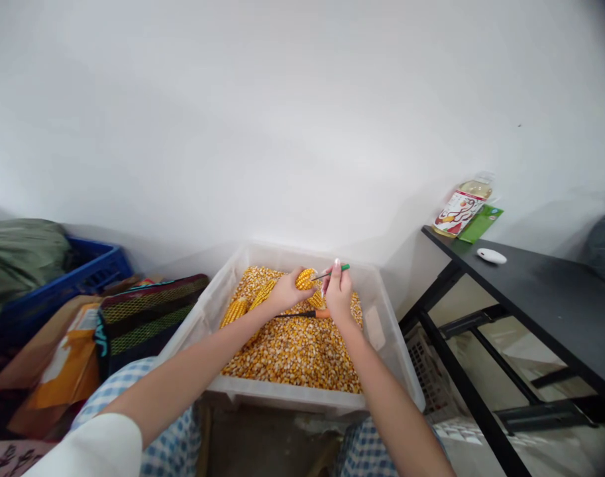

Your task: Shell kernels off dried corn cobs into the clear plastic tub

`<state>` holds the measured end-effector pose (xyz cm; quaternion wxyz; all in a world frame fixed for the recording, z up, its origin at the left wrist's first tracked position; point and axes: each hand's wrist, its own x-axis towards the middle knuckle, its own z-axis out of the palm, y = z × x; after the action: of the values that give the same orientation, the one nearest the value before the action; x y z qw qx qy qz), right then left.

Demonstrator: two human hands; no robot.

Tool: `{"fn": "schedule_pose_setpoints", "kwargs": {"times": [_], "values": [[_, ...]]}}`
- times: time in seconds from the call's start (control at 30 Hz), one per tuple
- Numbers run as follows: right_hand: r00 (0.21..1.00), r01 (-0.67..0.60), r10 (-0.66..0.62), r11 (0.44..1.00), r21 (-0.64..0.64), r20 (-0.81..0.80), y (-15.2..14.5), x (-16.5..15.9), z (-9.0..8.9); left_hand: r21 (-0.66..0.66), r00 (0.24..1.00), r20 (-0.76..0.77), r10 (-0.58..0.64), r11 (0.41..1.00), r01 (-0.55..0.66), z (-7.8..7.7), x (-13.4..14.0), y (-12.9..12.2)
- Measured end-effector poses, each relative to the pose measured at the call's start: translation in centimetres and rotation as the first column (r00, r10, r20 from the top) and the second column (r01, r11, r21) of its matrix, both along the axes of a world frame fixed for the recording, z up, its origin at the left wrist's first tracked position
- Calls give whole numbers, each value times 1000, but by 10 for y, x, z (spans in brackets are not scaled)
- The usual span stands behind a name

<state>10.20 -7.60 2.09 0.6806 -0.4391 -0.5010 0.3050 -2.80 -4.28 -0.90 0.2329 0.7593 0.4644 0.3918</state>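
Now my left hand (285, 290) is closed round a cob (306, 279) and my right hand (338, 291) round a green-handled pick (345, 267), both over the tub (302, 395), where loose kernels (297, 358) already lie thick while more cobs (235, 310) at its left still bear theirs.

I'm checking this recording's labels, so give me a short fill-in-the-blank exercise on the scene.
1. The left hand holds a corn cob whose kernels are ____.
2. The right hand holds a thin tool whose handle is ____.
3. In the picture, the dark table stands to the ____ of the bin.

Missing words: yellow; green; right.
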Motion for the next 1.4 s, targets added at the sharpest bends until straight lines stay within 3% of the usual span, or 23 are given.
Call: {"fn": "schedule_pose_setpoints", "kwargs": {"times": [0.37, 0.6, 0.77, 0.93, 1.03, 1.4], "values": [[981, 19, -31, 998, 65, 191, 4, 4, -11, -58, 998, 43, -39, 997, 42, 6, 2, -3], [987, 36, -42, 998, 43, 156, 3, 3, -10, -66, 999, 27, -29, 997, 31, 12, 2, -9], [983, 51, -53, 999, 13, 178, 8, 3, -17, -111, 999, -25, -32, 993, 29, 8, 2, -8], [998, 29, -37, 990, -141, -51, 14, 0, -17, -110, 994, -107, -21, 994, 9, -1, 3, -3], [982, -11, -20, 987, -161, -189, 17, -1, -18, -117, 989, -143, -25, 993, 8, -4, 5, -2], [934, -85, -53, 927, -364, -354, 28, 0, -31, -155, 981, -178, -79, 987, 51, -14, 5, 1]]}}
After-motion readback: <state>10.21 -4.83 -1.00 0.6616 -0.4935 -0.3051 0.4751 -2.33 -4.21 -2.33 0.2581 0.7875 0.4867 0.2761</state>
